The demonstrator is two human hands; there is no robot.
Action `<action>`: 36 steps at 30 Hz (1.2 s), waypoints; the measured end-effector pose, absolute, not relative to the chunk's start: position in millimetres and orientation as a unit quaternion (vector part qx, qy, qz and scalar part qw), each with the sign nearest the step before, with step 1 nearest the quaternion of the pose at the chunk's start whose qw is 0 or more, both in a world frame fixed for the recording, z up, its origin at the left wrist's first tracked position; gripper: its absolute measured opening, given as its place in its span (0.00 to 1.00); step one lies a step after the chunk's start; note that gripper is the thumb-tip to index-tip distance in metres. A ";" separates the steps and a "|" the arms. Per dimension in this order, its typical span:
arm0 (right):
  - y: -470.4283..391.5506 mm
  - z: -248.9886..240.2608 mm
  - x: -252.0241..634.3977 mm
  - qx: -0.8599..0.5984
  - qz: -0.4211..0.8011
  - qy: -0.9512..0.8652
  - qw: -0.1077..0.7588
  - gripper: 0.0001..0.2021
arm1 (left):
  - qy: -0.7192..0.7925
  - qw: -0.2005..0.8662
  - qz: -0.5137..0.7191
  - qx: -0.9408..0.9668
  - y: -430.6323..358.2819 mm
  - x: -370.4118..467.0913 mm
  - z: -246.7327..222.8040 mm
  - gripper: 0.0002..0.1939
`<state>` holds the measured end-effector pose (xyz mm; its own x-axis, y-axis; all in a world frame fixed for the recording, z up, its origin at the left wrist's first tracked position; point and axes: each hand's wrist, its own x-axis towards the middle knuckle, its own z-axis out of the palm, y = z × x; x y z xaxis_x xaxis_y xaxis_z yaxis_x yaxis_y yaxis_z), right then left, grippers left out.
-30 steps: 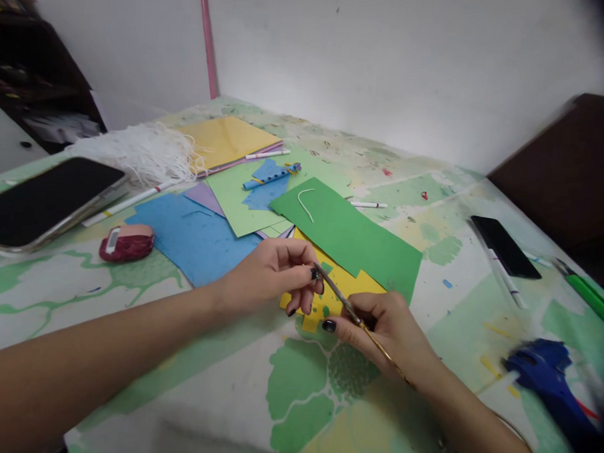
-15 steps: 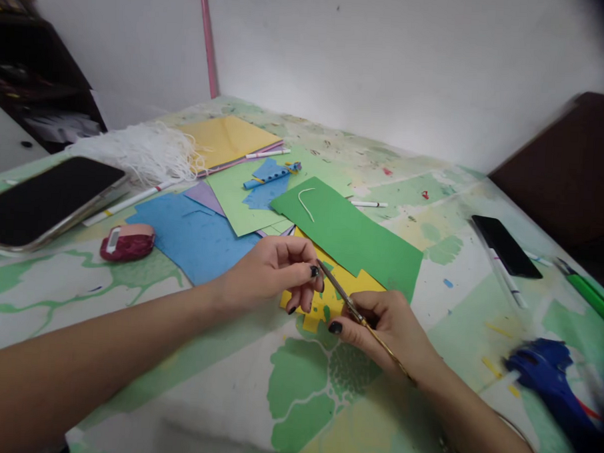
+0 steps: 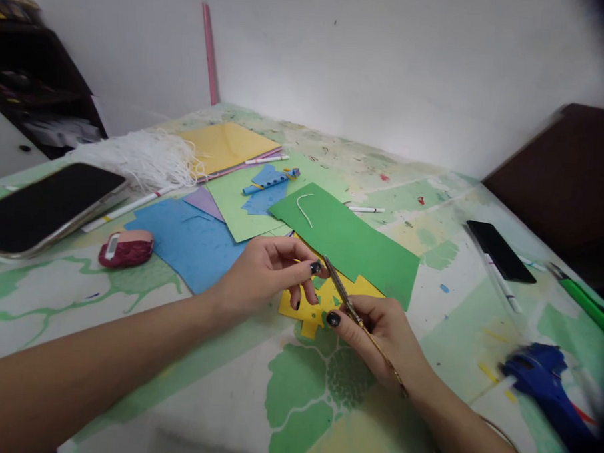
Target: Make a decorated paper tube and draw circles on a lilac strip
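Note:
My right hand (image 3: 384, 337) grips a pair of scissors (image 3: 340, 291), whose blades look nearly closed and point up and left. Thumb and fingers of my left hand (image 3: 274, 272) are pinched together close to the scissor tips; whatever they hold is too small to make out. Under both hands lies a yellow paper (image 3: 303, 310) with notched edges and cut-out holes, partly hidden by my fingers. Just beyond it, a green sheet (image 3: 356, 235) overlaps its far edge, with a short white string (image 3: 303, 210) curved on top.
Left are blue paper (image 3: 191, 242), a maroon-and-pink gadget (image 3: 125, 248), a large phone (image 3: 47, 205) and white shredded strands (image 3: 139, 156). A rolled blue tube (image 3: 268, 183) lies behind. On the right are a black phone (image 3: 501, 252), a marker (image 3: 502, 283) and a blue glue gun (image 3: 540, 377).
The view has tilted slightly, so the scene sits a little lower. Both hands keep nearly the same pose, the scissors still beside my left fingertips.

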<state>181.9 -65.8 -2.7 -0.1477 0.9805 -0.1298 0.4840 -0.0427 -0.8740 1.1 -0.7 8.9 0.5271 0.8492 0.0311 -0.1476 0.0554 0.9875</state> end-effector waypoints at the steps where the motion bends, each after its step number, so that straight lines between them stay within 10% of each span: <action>1: -66.6 -2.7 181.5 -0.584 0.424 -0.626 0.296 0.20 | 0.306 0.658 0.382 0.572 -0.9 1.3 8.6 0.05; 36: -68.6 -9.6 176.7 -0.584 0.414 -0.628 0.306 0.21 | 0.334 0.636 0.397 0.571 -7.2 5.3 7.6 0.03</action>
<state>176.7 -68.6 -9.6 -0.1310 0.9865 -0.0984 0.4803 -0.0237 -0.8768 5.3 -7.2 7.6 0.4606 0.8871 0.0288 -0.1232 0.0318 0.9919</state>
